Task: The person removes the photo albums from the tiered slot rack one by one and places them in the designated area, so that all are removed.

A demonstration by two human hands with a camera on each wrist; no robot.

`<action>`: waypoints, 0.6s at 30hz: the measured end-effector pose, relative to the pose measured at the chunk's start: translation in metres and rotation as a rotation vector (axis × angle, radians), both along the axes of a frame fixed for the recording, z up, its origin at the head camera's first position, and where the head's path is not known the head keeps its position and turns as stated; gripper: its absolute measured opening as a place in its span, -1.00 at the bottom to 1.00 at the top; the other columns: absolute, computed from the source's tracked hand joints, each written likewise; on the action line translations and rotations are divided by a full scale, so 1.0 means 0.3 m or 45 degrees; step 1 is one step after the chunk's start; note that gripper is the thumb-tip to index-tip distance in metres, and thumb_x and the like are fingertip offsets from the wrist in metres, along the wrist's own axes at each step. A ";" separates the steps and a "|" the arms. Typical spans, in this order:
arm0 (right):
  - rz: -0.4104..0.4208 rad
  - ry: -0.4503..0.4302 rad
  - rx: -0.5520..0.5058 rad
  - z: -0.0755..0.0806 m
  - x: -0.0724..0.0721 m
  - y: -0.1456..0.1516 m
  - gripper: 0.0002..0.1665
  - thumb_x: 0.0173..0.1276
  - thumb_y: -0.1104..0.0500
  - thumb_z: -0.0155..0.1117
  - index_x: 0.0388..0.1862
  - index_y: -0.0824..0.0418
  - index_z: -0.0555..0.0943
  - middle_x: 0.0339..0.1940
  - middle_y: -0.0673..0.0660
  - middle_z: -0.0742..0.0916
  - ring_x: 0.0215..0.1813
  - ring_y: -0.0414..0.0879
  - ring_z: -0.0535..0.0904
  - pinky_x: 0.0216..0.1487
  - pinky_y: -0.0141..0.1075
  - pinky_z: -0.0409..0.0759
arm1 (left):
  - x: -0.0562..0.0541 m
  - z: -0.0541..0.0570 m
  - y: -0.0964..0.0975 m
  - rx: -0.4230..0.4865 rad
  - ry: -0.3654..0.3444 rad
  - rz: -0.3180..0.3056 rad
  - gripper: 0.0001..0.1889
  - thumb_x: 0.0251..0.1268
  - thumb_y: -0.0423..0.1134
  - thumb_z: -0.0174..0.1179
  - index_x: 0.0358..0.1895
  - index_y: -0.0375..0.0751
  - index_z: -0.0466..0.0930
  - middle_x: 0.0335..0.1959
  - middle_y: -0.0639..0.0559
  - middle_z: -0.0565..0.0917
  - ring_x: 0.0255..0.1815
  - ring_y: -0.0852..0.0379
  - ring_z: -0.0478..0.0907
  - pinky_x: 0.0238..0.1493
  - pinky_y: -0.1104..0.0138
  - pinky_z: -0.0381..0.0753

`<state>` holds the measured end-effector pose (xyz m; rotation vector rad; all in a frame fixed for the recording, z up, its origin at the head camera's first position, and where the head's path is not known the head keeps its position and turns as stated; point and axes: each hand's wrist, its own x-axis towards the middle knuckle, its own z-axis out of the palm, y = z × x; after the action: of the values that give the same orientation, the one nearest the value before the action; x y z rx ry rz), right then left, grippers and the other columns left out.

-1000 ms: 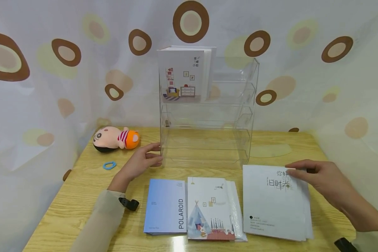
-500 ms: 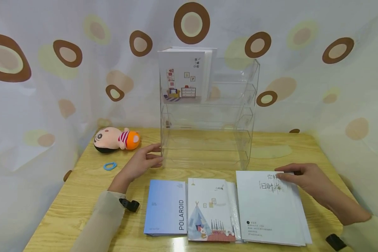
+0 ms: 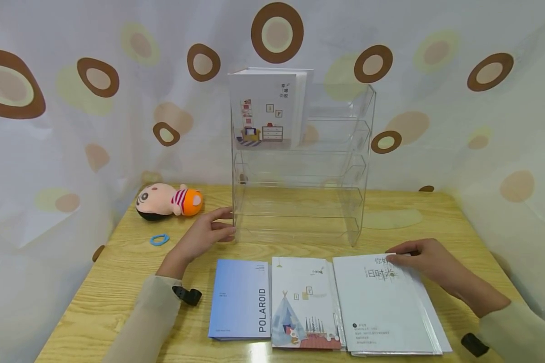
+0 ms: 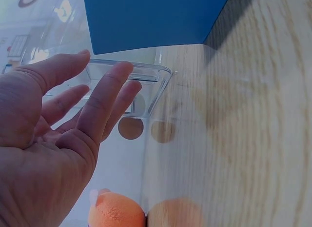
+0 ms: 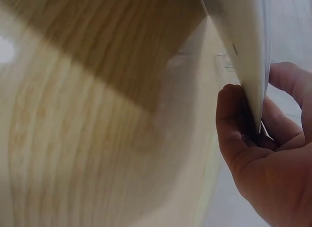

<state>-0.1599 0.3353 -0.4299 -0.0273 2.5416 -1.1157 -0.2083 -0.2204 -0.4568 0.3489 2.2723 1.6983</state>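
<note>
My right hand [image 3: 431, 262] pinches the upper right edge of a white book [image 3: 381, 307] with dark lettering, over the right of the table. In the right wrist view the thumb and fingers lie on opposite sides of the book [image 5: 248, 56], which is seen edge-on, tilted above the wood. At the lower left corner of a clear tiered rack [image 3: 295, 237], my left hand [image 3: 202, 234] has its fingertips at the side panel. Its fingers are extended and loosely spread in the left wrist view, beside the clear edge [image 4: 161, 80]. A white book with a room drawing [image 3: 263, 111] stands in the rack's top tier.
A blue POLAROID book [image 3: 238, 297] and a white book with a tent picture [image 3: 304, 302] lie side by side in front of the rack. Back left lies a plush doll [image 3: 163, 200], with a small blue loop [image 3: 159, 239] nearer. A patterned sheet [image 3: 131, 101] surrounds the table.
My right hand has moved left and nearer with the white book, whose left edge now comes up beside the tent book. The left hand has stayed at the rack.
</note>
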 end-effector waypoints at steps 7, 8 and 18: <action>0.029 0.000 0.053 -0.029 -0.002 -0.019 -0.43 0.62 -0.07 0.49 0.34 0.34 0.78 0.15 0.20 0.87 -0.08 -0.15 0.71 -0.19 -0.38 0.72 | 0.000 0.001 0.000 -0.005 0.003 0.001 -0.29 0.73 -0.36 0.24 0.79 -0.33 0.20 0.67 -0.44 0.40 0.53 -0.44 0.61 0.33 0.03 0.87; 0.032 0.001 0.057 -0.031 -0.001 -0.021 -0.43 0.62 -0.07 0.48 0.34 0.34 0.78 0.16 0.21 0.87 -0.07 -0.15 0.71 -0.18 -0.39 0.72 | -0.001 0.000 0.000 -0.004 0.004 -0.001 -0.29 0.73 -0.36 0.24 0.79 -0.34 0.20 0.67 -0.44 0.40 0.53 -0.44 0.61 0.33 0.04 0.87; 0.038 0.080 0.182 -0.040 0.000 -0.035 -0.39 0.58 -0.13 0.51 0.29 0.34 0.80 0.25 0.34 0.85 0.09 -0.06 0.73 -0.11 -0.44 0.70 | 0.003 0.003 0.001 0.000 0.001 0.007 -0.29 0.72 -0.38 0.23 0.78 -0.35 0.20 0.67 -0.45 0.40 0.52 -0.45 0.60 0.32 0.05 0.87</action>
<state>-0.1599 0.3248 -0.4419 -0.0641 2.6615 -0.9339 -0.2073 -0.2202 -0.4560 0.3437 2.2758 1.7016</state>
